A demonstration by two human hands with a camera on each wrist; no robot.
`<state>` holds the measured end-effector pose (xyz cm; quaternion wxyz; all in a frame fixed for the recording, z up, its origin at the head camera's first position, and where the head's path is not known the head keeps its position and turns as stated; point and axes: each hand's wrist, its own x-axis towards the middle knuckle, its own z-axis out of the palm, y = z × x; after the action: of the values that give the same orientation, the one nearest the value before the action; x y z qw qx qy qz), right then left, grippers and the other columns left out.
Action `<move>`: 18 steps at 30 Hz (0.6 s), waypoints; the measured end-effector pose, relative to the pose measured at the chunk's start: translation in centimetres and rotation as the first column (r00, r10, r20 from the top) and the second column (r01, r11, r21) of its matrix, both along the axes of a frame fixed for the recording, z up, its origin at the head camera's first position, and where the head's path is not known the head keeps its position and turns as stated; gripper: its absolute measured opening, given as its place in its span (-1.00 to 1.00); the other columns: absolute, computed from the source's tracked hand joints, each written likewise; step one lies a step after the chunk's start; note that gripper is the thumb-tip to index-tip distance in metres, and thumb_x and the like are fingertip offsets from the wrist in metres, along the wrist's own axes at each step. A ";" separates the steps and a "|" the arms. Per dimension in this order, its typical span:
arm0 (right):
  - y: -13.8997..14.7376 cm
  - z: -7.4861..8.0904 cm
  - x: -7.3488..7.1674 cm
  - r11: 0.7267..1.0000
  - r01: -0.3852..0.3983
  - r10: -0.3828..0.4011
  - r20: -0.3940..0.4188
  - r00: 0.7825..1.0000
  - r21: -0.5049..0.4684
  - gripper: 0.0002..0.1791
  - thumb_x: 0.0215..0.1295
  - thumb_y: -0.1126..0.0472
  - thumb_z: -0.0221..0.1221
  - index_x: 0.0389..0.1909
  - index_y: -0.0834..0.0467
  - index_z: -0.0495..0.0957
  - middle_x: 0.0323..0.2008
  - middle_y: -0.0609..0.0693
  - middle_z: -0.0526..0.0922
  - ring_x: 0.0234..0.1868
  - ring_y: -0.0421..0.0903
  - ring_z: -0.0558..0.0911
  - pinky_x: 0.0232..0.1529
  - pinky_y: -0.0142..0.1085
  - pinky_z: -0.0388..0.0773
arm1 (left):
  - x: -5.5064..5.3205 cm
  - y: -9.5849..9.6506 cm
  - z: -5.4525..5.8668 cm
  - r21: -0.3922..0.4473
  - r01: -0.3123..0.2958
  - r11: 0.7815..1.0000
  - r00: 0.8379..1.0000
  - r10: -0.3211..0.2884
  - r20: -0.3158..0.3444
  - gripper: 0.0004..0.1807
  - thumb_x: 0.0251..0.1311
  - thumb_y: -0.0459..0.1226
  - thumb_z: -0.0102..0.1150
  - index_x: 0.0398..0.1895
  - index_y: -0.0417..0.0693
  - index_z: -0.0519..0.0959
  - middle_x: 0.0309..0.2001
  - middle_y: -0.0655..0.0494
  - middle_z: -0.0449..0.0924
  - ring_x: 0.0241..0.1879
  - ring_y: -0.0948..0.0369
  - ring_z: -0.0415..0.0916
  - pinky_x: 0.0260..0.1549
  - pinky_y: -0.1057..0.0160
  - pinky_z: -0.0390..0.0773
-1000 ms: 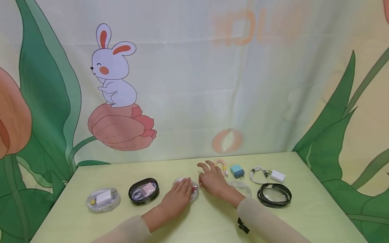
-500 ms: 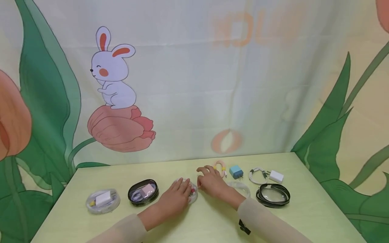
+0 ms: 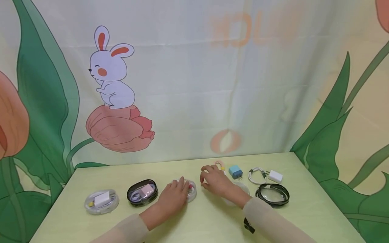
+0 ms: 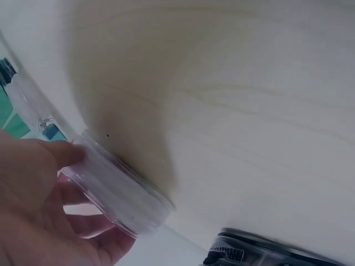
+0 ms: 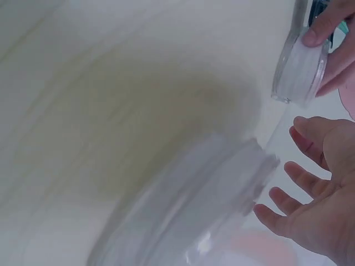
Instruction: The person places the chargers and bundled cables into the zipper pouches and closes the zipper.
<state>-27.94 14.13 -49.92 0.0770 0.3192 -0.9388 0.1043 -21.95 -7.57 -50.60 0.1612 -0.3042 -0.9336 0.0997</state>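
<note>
My left hand (image 3: 174,195) holds a clear round case (image 3: 192,192) on the table, something pinkish-red showing inside it. In the left wrist view the thumb lies along one side of this case (image 4: 119,188) and the fingers wrap its other side. My right hand (image 3: 217,182) hovers just right of it, fingers loosely bent and nothing between them. Below the right wrist lies another clear case (image 3: 242,186), partly covered by the forearm; it looms large and blurred in the right wrist view. A pink cable (image 3: 219,164) with a yellow tie lies behind the right hand.
On the left are a clear case (image 3: 101,201) containing a white charger and a black-rimmed case (image 3: 143,192) containing a pink charger and cable. To the right lie a blue charger (image 3: 235,171), a coiled white cable (image 3: 257,175), a white charger (image 3: 275,176) and a black-rimmed case (image 3: 272,203).
My right hand has drawn back slightly rightward from the held case, opening a gap. The left hand has shifted a little left over the case, so more of its right side shows.
</note>
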 end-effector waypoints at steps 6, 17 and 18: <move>1.5 1.5 0.2 0.999 -0.017 0.019 0.044 0.999 -0.044 -0.95 0.36 0.22 0.31 -0.27 0.07 0.61 0.19 0.17 0.53 0.18 0.22 0.49 -0.07 0.06 0.58 | -0.5 0.2 -0.4 0.053 -0.016 0.998 0.998 0.019 -0.061 -0.41 0.15 0.01 0.42 0.09 -0.22 0.59 -0.03 -0.16 0.54 -0.18 -0.02 0.48 -0.28 0.08 0.58; 5.9 3.0 0.6 0.999 -0.026 0.028 0.042 0.999 -0.043 -0.89 0.40 0.24 0.28 -0.13 0.14 0.61 0.19 0.17 0.56 0.16 0.25 0.55 0.02 0.06 0.59 | -0.5 2.0 -0.2 0.092 0.067 0.993 0.995 -0.073 0.064 -0.26 0.24 0.00 0.31 0.43 -0.09 0.38 0.46 -0.12 0.28 0.45 -0.13 0.21 0.35 -0.08 0.32; 6.4 3.0 0.6 0.999 -0.021 0.022 0.046 0.999 -0.037 -0.86 0.40 0.23 0.28 -0.08 0.16 0.62 0.19 0.17 0.57 0.16 0.23 0.57 0.03 0.06 0.59 | -0.5 2.3 -0.2 0.080 0.085 0.993 0.994 -0.090 0.062 -0.27 0.25 0.00 0.29 0.44 -0.07 0.37 0.47 -0.11 0.27 0.46 -0.11 0.20 0.36 -0.07 0.31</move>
<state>-27.29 20.58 -46.96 0.0597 0.3253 -0.9348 0.1296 -22.48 -5.27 -50.81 0.1462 -0.3416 -0.9272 0.0463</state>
